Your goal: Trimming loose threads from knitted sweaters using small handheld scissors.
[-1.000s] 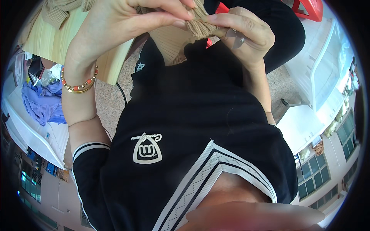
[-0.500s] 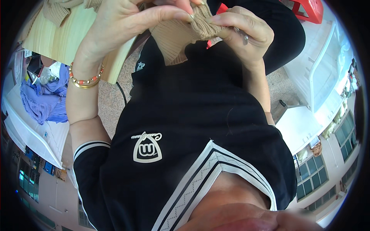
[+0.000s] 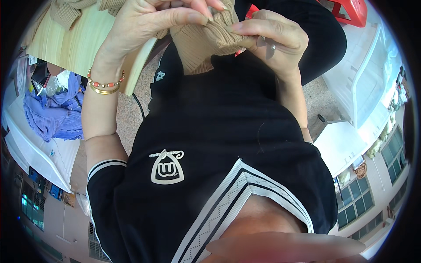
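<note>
Tan ribbed knit held up between two grips

Two bare arms reach to the knit from either side of the wearer's black top. The knit is raised above the lap, bunched at its right part, with a flatter ribbed panel hanging at its left. Left of the knit, the left grip stands narrow, thumb and fingertips close together at the upper edge of the ribbing; whether cloth is caught between them, I cannot tell. Right of the knit, the right grip is closed on the bunched ribs, pinching them between thumb and fingers. Against that grip sits a small shiny grey thing, too unclear to name.

Left of the knit and nearer the body, a beaded bracelet and a gold bangle circle the left wrist. Also to the knit's left is a pale wooden table, with more tan knitwear lying on it. Well to the left of the knit lies crumpled blue-violet cloth. Well to its right stands a red plastic thing, cut off by the rim of the view
</note>
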Motion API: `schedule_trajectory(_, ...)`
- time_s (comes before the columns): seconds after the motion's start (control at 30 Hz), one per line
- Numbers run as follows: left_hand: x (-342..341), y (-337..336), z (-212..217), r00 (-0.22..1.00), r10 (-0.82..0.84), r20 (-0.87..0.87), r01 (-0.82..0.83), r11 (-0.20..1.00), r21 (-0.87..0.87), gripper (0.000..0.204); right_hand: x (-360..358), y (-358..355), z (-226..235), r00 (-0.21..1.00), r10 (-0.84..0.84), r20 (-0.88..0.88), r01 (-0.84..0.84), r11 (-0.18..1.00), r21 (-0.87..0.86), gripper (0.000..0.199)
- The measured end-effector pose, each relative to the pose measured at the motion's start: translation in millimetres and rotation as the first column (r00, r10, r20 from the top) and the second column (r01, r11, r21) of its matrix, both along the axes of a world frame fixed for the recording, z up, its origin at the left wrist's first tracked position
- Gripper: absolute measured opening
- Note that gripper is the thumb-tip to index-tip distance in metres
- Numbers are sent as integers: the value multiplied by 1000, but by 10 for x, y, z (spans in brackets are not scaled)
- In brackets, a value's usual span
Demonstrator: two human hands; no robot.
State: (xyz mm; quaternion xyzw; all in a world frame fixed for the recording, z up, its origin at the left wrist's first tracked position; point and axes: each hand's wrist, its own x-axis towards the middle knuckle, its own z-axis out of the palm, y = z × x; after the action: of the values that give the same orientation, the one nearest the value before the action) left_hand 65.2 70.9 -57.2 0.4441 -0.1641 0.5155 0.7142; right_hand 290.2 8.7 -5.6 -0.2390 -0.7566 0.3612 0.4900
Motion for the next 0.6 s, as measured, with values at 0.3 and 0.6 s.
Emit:
schedule_trajectory(0.3, 44, -82, 46, 953, 287, -94, -272, 951, 146, 13, -58, -41, -33, 996, -85, -25, 84, 996, -23, 45)
schedule_trajectory(0.6, 138, -74, 39, 798, 603, 13, -569, 745, 347, 10, -74, -67, -25, 994, -103, -40, 101, 994, -47, 39)
